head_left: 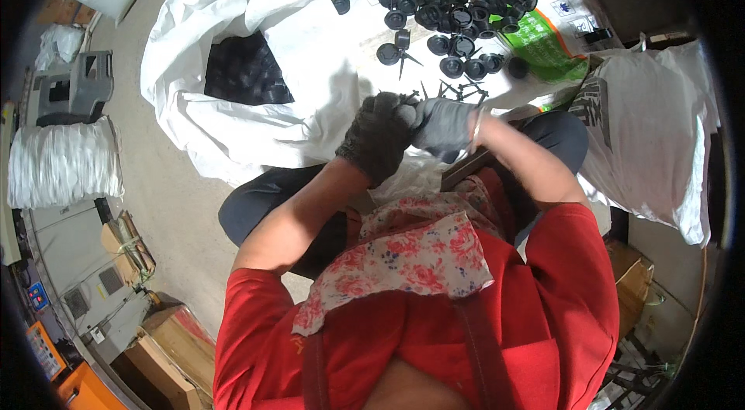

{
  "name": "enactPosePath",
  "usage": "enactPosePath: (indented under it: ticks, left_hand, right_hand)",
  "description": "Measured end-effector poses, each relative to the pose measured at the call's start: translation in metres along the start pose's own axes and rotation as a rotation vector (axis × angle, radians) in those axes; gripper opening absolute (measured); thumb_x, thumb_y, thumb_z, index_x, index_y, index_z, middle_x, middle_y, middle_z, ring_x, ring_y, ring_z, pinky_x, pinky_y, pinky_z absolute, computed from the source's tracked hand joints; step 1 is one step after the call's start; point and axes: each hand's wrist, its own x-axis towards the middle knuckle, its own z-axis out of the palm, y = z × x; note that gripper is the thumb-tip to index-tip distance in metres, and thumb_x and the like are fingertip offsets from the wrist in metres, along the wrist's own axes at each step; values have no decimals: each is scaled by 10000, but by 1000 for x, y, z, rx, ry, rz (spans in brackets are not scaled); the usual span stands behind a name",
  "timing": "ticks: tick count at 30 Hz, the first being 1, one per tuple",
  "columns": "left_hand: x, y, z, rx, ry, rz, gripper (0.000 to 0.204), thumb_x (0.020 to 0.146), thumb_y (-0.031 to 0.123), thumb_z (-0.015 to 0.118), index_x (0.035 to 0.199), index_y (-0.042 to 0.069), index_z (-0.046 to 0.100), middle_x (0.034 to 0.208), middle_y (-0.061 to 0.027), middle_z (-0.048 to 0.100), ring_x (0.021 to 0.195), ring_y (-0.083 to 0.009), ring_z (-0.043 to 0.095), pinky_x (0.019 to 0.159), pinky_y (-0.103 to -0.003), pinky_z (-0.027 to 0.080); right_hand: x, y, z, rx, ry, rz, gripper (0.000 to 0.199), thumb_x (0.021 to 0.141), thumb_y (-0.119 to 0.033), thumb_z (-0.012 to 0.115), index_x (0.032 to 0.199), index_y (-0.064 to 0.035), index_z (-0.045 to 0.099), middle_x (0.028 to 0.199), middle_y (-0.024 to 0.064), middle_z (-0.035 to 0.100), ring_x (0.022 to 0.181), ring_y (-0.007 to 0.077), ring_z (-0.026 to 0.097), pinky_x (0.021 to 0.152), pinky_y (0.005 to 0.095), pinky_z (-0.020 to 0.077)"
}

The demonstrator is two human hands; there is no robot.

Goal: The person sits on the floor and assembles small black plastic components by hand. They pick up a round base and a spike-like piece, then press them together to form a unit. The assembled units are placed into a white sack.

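My left hand [379,137] and my right hand [445,128], both in dark grey gloves, meet in front of my lap with fingers drawn together. A small round dark piece shows between them, but the gloves cover most of it and its kind cannot be made out. The right hand is slightly blurred. Just beyond the hands lie several thin black plastic stalks [466,90]. Farther off, a heap of round black plastic caps [461,17] is spread on a white and green sack sheet [365,30]. One black cap with thin spikes [389,54] lies nearer, apart from the heap.
To the left, a large white sack [174,72] gapes open with black pieces [247,71] inside. A stuffed white sack [652,138] stands at the right. Cardboard boxes [172,348], a white bundle [66,163] and a grey plastic part [75,88] line the left side.
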Motion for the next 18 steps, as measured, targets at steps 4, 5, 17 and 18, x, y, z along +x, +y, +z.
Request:
enactPosePath:
  ticks: [4,5,17,18]
  left_hand:
    - [5,-42,-18,453,20,-97,99,777,111,534,822,35,580,898,-163,563,928,-346,538,855,-449,433]
    - [11,-51,-37,466,99,-273,276,739,208,600,937,22,554,1015,-197,519,1022,-364,481,898,-479,386]
    - [20,-37,-21,-1250,-36,-546,448,836,148,662,1237,33,498,1139,-119,593,1024,-226,591,856,-333,491]
    - [21,-37,-22,-1221,-62,-458,439,839,152,655,1234,36,501,1125,-122,594,1012,-230,595,845,-339,494]
  right_hand:
    - [-21,33,4,1094,81,-361,191,798,-172,627,919,-28,657,858,95,665,722,162,643,637,254,531]
    - [-29,52,23,1640,111,-261,266,821,-191,633,1010,-2,638,898,116,669,752,150,650,624,225,533]
    - [62,-4,0,799,1085,-73,260,915,-74,511,1151,11,578,1089,97,624,928,169,602,897,297,455]
    - [69,1,5,756,1160,-56,265,915,-65,507,1159,15,574,1104,93,620,933,162,600,901,296,455]
